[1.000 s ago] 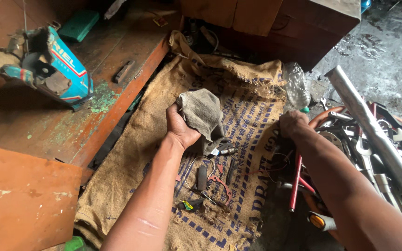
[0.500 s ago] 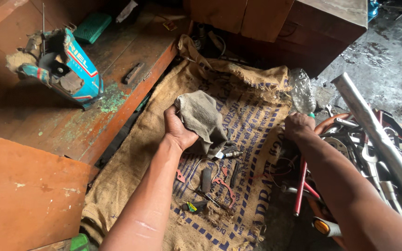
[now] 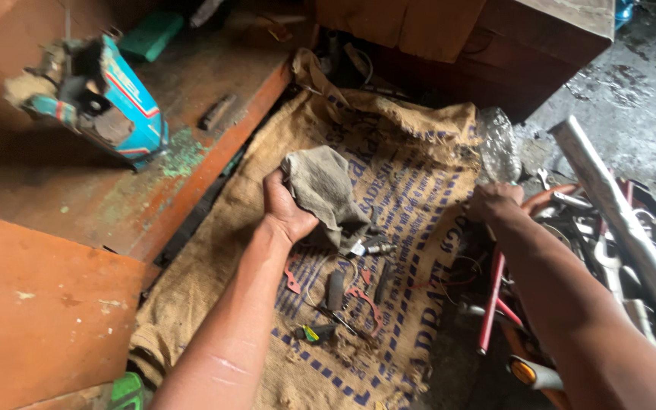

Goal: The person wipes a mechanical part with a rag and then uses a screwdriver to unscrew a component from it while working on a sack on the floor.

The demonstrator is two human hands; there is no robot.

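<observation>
A person's left hand bunches a soft, light grey rag above the burlap sack, gripped at its gathered edge; right hand, at three o'clock, grip unclear.

Bare jute sack lower left offers passage; small parts clutter centre, and a tool pile crowds the right.

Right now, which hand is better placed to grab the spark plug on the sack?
Left, probably. The left hand holds the rag just above the spark plug; the right hand is off at the tool pile.
</observation>
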